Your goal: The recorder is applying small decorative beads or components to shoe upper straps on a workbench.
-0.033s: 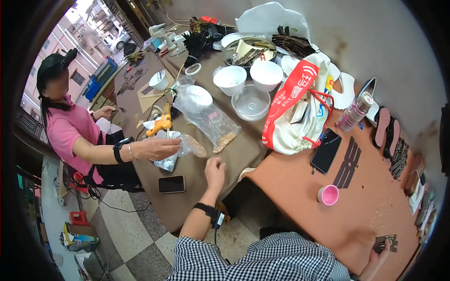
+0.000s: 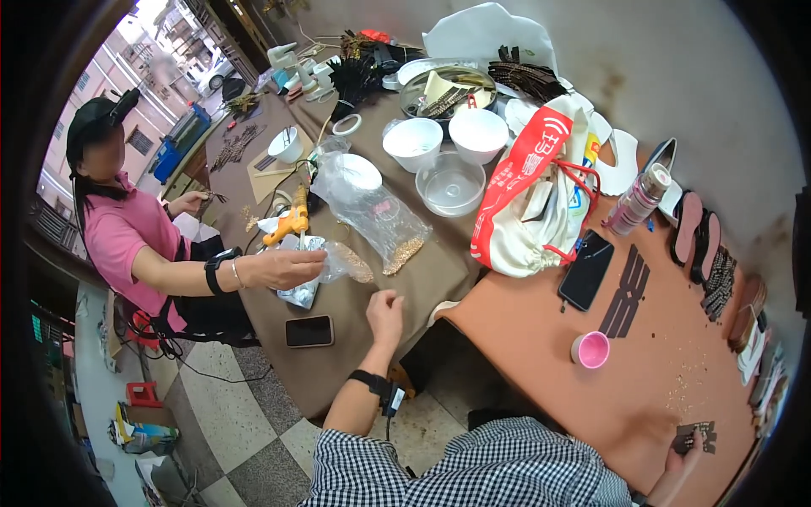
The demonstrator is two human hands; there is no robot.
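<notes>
Over the edge of the brown-covered table, my left hand [image 2: 386,319] is raised with its fingers curled in. Whatever it might hold is hidden. Just beyond it, a co-worker's hand [image 2: 291,269] grips a small clear plastic bag [image 2: 348,263] of tiny gold-coloured pieces. A larger clear bag [image 2: 372,203] with similar pieces [image 2: 404,255] in one corner lies behind. At the far right, my right hand [image 2: 681,456] has its fingers closed on a dark flat strip piece [image 2: 708,438] dotted with small light bits. Loose gold-coloured bits [image 2: 683,390] are scattered beside it on the orange-brown table.
A pink-lined cup [image 2: 590,350], black phone [image 2: 586,270] and dark strips [image 2: 627,291] lie on the right table. A red-and-white drawstring bag [image 2: 528,194] stands behind. On the left table are another phone [image 2: 309,331], an orange glue gun [image 2: 291,221] and white bowls [image 2: 479,135].
My left hand has dropped very slightly, a little farther from the co-worker's bag. My right hand and the co-worker's hand look the same.
</notes>
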